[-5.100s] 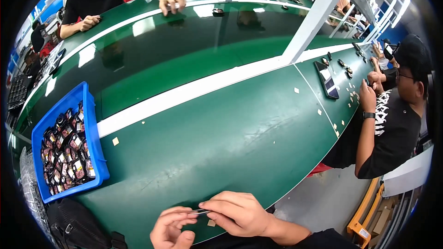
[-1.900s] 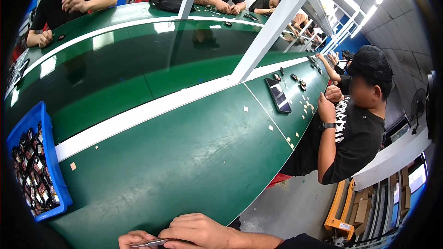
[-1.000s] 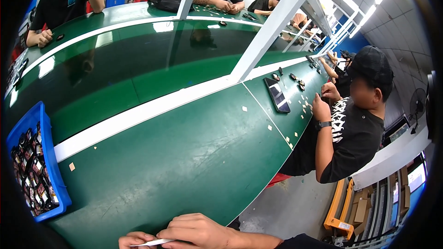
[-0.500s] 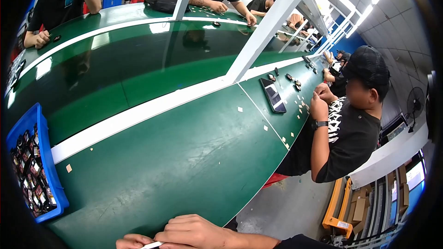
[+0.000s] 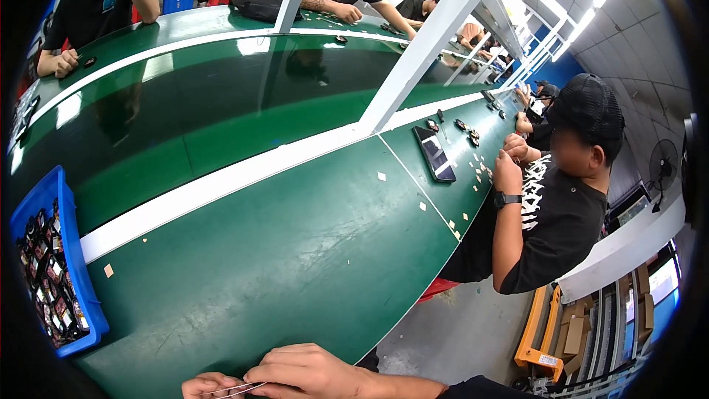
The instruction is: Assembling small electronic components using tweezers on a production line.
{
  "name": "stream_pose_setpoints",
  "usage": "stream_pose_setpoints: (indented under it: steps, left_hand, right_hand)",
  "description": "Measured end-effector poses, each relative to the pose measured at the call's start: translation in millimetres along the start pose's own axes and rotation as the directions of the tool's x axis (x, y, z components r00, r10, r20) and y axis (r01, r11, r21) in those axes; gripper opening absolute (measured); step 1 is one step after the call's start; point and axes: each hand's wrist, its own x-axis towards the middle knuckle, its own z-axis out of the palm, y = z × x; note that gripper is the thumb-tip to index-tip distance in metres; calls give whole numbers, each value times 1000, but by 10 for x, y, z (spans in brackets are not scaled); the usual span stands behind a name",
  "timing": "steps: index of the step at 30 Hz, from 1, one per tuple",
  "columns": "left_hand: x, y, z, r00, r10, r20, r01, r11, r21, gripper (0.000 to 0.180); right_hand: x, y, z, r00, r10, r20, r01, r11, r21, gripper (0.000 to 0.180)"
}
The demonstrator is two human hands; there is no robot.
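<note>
Tweezers (image 5: 241,389), thin and shiny, are in the two hands I watch from far away, low in my view by the near edge of the green bench (image 5: 258,273). The left hand (image 5: 209,386), partly cut off below, has a narrow grip at the left end. The right hand (image 5: 306,369) pinches the other end, its grip narrow too. I cannot tell if anything tiny sits between the tips.

At the left I see a blue tub (image 5: 80,270) full of small black parts (image 5: 48,273). A tan square (image 5: 108,270) lies on the bench just right of it. Across the far side runs a white strip (image 5: 221,184), with a slanted post (image 5: 433,38) rising from it. At the far right I see a dark phone (image 5: 434,154) lying near pale bits (image 5: 480,170). Beside them sits a person (image 5: 569,199) wearing a cap, both hands raised close together.
</note>
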Motion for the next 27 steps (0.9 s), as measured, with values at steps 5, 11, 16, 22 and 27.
stream_pose_setpoints:
  steps: [5,11,16,22,27]
  left_hand:
    - [-5,-7,-13,1000,8,4,-8,1000,14,19]
    - [-24,-20,-29,1000,20,-18,-20,999,31,20]
    - [-17,-8,1,999,28,-36,-26,999,38,20]
    - [-21,-36,-46,998,56,-10,-56,996,72,23]
    - [23,-34,-4,994,92,61,-99,987,125,24]
  right_hand:
    - [9,-9,-2,1000,2,1,-2,1000,13,18]
    - [9,-10,7,1000,2,1,-2,1000,31,19]
    - [-8,6,5,1000,-13,25,12,999,30,17]
    - [-6,29,0,999,-31,44,30,999,20,16]
    - [-22,-21,28,998,-52,-18,50,994,-95,20]
